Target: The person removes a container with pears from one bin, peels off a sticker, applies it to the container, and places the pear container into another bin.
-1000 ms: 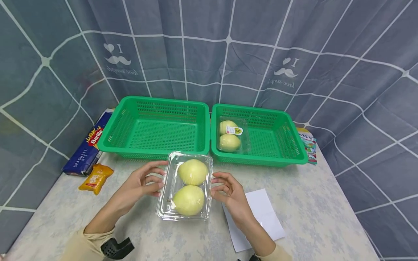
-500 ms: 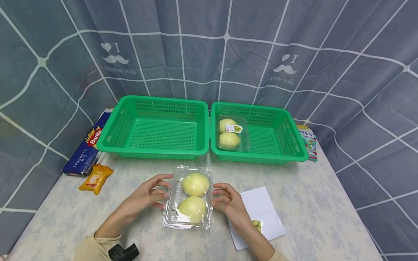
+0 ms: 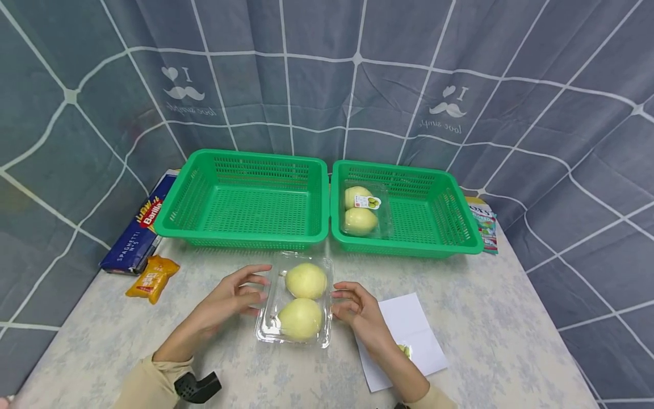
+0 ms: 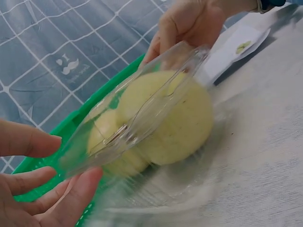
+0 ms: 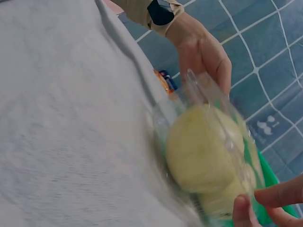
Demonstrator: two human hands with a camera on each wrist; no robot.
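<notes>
A clear plastic clamshell box (image 3: 276, 309) with two pale yellow-green pears (image 3: 300, 319) inside is in front of the green baskets. My left hand (image 3: 227, 301) grips its left edge, with the thumb and fingers around the rim in the left wrist view. On the opposite edge my right hand (image 3: 361, 312) pinches the rim between thumb and fingertips, as the right wrist view shows. The box's lid seam (image 4: 156, 101) faces the wrist cameras. Whether its bottom touches the table cannot be told.
Behind the box stand a left green basket (image 3: 245, 234) and a right green basket (image 3: 403, 245); the right one holds a labelled pear pack (image 3: 360, 220). White paper (image 3: 409, 318) with a pear sticker lies by my right hand. A spaghetti box (image 3: 133, 244) and orange packet (image 3: 153, 278) are left.
The clamshell box first came down toward me between both hands, uncovering more of the table before the baskets. Since then it has shifted slightly back toward them.
</notes>
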